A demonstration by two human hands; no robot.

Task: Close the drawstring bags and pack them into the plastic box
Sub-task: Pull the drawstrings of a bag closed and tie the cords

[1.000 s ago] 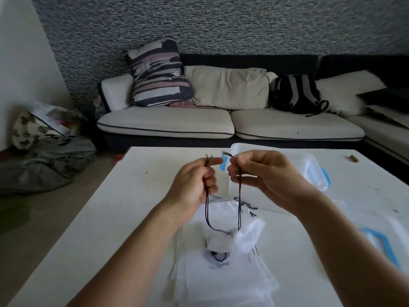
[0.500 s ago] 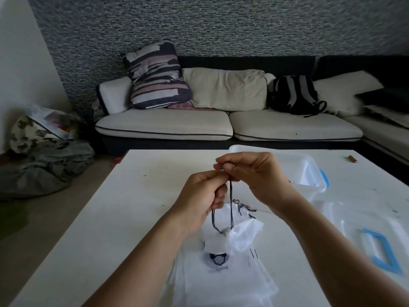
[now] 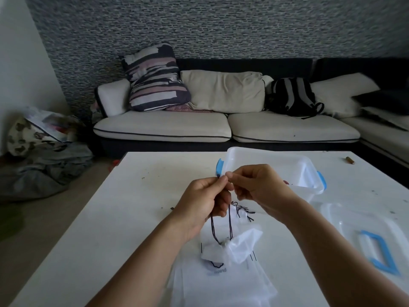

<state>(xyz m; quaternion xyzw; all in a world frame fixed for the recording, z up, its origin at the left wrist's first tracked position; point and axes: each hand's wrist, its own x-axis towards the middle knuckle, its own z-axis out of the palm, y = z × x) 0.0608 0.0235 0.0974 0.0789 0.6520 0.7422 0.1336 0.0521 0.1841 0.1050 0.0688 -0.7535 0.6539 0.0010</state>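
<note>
Head view: the left hand [image 3: 204,201] and right hand [image 3: 257,189] meet fingertip to fingertip, both pinching the top of a dark cord [image 3: 230,222] whose two strands hang to the cinched neck of a white bag [image 3: 230,249]. That bag hangs just above a stack of flat bags [image 3: 221,284] at 6 o'clock on the table [image 3: 132,207]. The clear box [image 3: 287,171] stands at 1 o'clock behind the hands, its lid [image 3: 365,235] at 4 o'clock.

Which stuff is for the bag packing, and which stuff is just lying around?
For the job: the bag hanging from its string, pinched by the left hand and right hand; the bag pile; the box; the lid.

Just lying about: backpack, striped pillow, sofa, clothes heap.
</note>
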